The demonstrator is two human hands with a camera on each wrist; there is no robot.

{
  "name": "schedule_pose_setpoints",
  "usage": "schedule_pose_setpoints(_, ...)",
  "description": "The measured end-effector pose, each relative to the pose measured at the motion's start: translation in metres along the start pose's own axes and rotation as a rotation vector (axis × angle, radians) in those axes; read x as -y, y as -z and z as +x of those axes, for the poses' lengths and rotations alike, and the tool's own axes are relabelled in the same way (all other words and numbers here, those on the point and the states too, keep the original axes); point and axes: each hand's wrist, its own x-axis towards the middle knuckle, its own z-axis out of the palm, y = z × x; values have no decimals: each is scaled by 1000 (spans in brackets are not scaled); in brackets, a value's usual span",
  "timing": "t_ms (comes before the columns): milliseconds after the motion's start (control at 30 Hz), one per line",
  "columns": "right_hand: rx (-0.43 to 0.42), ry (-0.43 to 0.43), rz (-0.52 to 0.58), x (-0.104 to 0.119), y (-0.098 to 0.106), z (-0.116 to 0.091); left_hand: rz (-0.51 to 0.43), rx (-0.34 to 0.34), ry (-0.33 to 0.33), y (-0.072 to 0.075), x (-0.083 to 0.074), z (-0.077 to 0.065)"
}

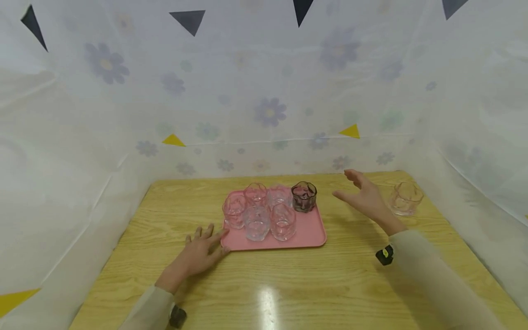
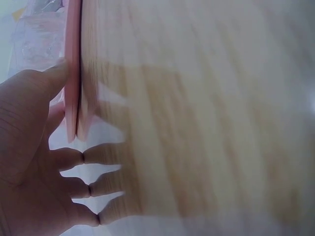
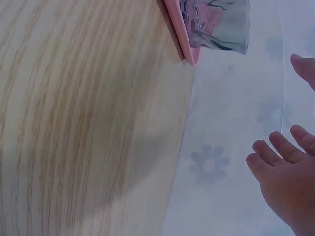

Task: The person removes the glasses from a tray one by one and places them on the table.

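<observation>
A pink tray (image 1: 309, 233) lies on the wooden table and carries several clear glasses (image 1: 257, 223) with wavy sides. One smoky dark glass (image 1: 304, 197) stands at the tray's back right corner. My left hand (image 1: 198, 255) rests at the tray's left front corner, fingers spread. In the left wrist view its thumb (image 2: 58, 73) touches the tray's rim, and the other fingertips meet the table. To the right of the tray, my right hand (image 1: 367, 198) hovers above the table with nothing in it, thumb apart from the fingers. It is between the dark glass and a lone clear glass (image 1: 406, 199).
The lone glass stands on the table (image 1: 264, 284) near its right edge. White flowered sheeting (image 1: 268, 82) surrounds the table at the back and both sides. Bare wood shows in front of the tray.
</observation>
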Motion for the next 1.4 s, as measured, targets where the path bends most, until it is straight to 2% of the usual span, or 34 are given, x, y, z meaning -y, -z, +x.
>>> schedule_pose_setpoints(400,36,62,55,9,-48,11,0,9,14,0,-1,-1)
schedule_pose_setpoints(600,53,56,75,11,-65,15,-7,3,6,0,0,0)
schedule_pose_setpoints(933,76,59,110,10,-82,19,-13,1,-1,-1,2,1)
schedule_pose_setpoints(1400,62,29,142,12,-98,27,-15,-5,-6,-1,2,1)
